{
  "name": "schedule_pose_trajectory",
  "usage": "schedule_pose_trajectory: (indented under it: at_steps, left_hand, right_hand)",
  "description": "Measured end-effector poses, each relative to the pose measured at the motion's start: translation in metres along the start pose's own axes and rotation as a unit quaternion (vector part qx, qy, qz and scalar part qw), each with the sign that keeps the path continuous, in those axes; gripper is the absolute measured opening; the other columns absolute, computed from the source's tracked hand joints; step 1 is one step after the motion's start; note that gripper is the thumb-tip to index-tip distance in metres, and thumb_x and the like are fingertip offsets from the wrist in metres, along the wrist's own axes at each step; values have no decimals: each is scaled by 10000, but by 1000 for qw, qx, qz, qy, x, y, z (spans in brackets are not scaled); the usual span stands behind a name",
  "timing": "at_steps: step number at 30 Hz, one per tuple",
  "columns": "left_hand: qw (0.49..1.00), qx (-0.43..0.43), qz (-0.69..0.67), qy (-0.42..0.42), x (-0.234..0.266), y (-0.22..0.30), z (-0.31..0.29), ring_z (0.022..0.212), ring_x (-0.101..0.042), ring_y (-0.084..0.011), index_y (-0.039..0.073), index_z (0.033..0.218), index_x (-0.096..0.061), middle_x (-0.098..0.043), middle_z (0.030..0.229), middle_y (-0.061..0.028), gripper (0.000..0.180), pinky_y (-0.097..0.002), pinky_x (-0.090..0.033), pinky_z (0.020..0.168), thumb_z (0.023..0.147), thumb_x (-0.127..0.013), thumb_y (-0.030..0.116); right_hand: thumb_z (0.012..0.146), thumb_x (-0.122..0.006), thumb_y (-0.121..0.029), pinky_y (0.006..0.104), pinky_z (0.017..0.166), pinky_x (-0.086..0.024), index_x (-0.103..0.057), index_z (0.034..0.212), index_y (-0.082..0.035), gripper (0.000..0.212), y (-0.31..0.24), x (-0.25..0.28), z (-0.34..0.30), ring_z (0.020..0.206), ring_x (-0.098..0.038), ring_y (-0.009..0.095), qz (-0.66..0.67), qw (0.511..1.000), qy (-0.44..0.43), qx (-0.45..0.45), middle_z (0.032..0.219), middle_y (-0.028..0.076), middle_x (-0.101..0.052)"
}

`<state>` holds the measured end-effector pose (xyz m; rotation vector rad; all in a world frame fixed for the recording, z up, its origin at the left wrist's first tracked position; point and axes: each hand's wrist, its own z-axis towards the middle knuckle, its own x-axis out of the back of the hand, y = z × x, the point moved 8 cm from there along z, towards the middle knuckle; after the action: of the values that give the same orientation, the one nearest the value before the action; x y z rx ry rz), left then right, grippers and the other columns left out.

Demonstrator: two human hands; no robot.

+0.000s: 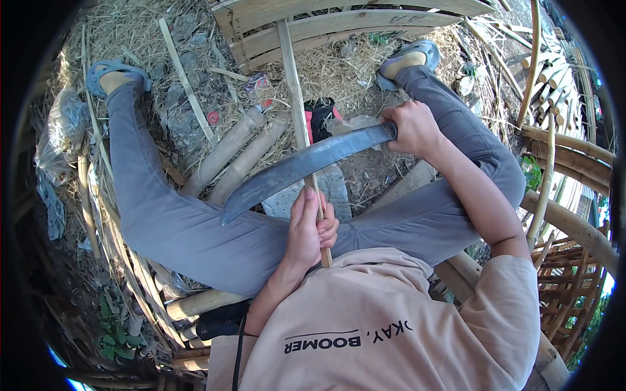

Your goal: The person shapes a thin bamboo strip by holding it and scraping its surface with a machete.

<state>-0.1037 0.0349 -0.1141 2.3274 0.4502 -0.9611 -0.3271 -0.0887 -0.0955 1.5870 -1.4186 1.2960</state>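
My left hand is closed round the lower part of a long, narrow bamboo strip, close in front of my shirt. The strip's far end reaches the slatted wooden piece ahead. In my right hand is the handle of a machete. Its broad dark blade slants down to the left and crosses over the strip, just beyond my left fingers. The tip is above my left thigh. Whether the edge bites into the strip, I cannot tell. Beneath the blade, a grey stone block shows between my legs.
Two thick bamboo lengths lie left of the strip, with a black and red cloth item to its right. A slatted wooden piece stands ahead. Cut bamboo is piled at the far right. Straw and loose slats litter the ground.
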Motion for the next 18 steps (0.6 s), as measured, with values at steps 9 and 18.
schedule_pose_trajectory:
  at_steps: [9,18]
  left_hand:
    - [1000,-2,3,17,6,-5,-7,416,-202,-26,168,924,-441,-285,554,51,316,-204,-156,350,1095,-342,416]
    - [1000,14,4,10,1,-17,-17,422,-218,-30,171,928,-476,-301,562,50,306,-205,-166,351,1091,-365,406]
  right_hand:
    - [555,-737,-215,455,736,-543,-730,848,-104,314,20,14,-6,746,-673,356,-30,997,66,-14,720,158,-678]
    - [561,-752,-254,460,713,-563,-745,909,-126,372,34,18,-20,743,-694,364,-65,993,97,-4,743,171,-692]
